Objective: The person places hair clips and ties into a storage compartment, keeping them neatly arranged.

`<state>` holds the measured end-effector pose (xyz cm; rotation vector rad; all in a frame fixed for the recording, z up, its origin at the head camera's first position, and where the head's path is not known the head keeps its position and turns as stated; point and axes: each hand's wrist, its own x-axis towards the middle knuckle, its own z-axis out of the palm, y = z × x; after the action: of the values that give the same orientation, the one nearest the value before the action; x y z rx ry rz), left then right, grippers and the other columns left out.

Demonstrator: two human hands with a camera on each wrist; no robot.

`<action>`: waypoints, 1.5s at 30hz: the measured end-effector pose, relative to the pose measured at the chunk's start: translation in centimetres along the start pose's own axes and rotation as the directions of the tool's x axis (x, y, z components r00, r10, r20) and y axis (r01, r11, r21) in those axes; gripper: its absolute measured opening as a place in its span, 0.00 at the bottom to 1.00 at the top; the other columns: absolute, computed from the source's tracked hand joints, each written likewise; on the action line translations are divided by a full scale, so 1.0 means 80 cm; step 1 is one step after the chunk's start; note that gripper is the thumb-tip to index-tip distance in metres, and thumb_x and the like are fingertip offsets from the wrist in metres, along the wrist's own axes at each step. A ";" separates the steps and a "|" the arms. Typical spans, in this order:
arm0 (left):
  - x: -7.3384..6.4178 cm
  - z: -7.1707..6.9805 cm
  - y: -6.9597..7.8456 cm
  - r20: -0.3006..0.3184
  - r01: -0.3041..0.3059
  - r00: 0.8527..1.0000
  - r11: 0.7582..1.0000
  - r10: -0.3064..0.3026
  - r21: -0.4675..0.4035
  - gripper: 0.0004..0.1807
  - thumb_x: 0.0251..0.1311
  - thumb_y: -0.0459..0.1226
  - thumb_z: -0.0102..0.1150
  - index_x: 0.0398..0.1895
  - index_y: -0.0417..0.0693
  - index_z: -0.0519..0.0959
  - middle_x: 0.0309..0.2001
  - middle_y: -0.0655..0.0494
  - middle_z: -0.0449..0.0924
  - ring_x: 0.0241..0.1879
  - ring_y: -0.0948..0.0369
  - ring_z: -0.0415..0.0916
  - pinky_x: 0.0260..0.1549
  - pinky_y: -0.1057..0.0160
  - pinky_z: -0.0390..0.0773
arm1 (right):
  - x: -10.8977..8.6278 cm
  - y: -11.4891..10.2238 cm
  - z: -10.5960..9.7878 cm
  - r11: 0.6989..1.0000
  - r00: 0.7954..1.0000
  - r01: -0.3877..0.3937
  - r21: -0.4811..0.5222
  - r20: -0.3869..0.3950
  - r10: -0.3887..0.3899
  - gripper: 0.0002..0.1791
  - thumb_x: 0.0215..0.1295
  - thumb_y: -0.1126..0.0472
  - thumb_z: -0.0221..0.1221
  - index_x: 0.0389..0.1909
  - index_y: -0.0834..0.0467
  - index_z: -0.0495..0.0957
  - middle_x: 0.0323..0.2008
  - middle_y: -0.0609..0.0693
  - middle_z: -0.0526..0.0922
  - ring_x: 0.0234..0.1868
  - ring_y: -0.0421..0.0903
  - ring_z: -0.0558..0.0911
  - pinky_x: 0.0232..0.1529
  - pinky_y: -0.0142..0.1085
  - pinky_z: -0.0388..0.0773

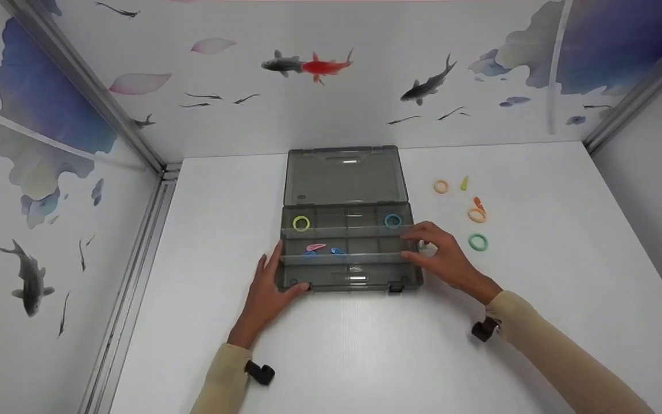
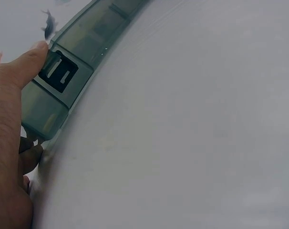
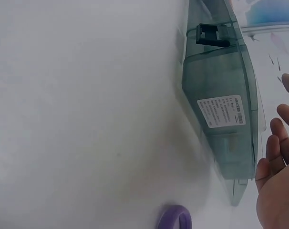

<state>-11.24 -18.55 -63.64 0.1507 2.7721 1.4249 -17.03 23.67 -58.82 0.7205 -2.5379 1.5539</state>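
A smoky-grey plastic storage box (image 1: 347,276) lies on the table, its lid (image 1: 345,178) folded back. My left hand (image 1: 270,296) grips its front left corner, thumb at the front wall by a latch (image 2: 59,71), fingers along the left side. At the right side, my right hand (image 1: 449,256) reaches over the edge, with index finger and thumb apart near the divider ends and no object seen between them. In the box lie a yellow ring (image 1: 301,223), a blue ring (image 1: 393,221), a pink hair clip (image 1: 316,247) and blue hair clips (image 1: 338,251).
Right of the box lie orange rings (image 1: 441,186), a green ring (image 1: 478,242), a yellow-green clip (image 1: 465,183) and an orange clip (image 1: 478,203). A purple ring (image 3: 175,217) shows low in the right wrist view. A printed wall (image 1: 342,115) stands behind the table.
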 end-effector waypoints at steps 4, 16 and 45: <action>-0.001 -0.001 0.001 0.001 0.011 1.000 1.000 -0.011 0.006 0.62 0.63 0.63 0.77 0.92 0.64 0.50 0.86 0.38 0.57 0.86 0.32 0.44 0.72 0.21 0.60 | -0.013 -0.009 -0.008 1.000 0.999 -0.004 0.001 -0.034 0.004 0.18 0.63 0.74 0.76 0.54 0.61 0.91 0.53 0.63 0.85 0.53 0.63 0.81 0.52 0.39 0.74; 0.000 0.000 0.000 0.012 0.014 1.000 1.000 -0.014 0.009 0.62 0.63 0.64 0.77 0.92 0.65 0.50 0.87 0.39 0.57 0.87 0.32 0.43 0.73 0.21 0.59 | -0.057 -0.010 -0.025 0.999 0.995 0.009 -0.036 -0.094 -0.012 0.19 0.59 0.77 0.76 0.52 0.68 0.90 0.48 0.61 0.85 0.48 0.53 0.79 0.47 0.40 0.75; 0.000 -0.002 0.002 0.012 0.022 1.000 1.000 -0.022 0.015 0.61 0.64 0.63 0.77 0.92 0.64 0.50 0.87 0.39 0.56 0.87 0.33 0.42 0.73 0.21 0.59 | -0.116 0.064 -0.070 0.977 0.998 0.051 -0.208 0.043 -0.042 0.28 0.55 0.69 0.83 0.59 0.60 0.89 0.55 0.56 0.80 0.59 0.45 0.73 0.64 0.19 0.63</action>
<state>-11.20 -18.57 -63.44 0.1280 2.7666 1.3939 -11.99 33.65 -63.12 0.7828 -2.6386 1.2455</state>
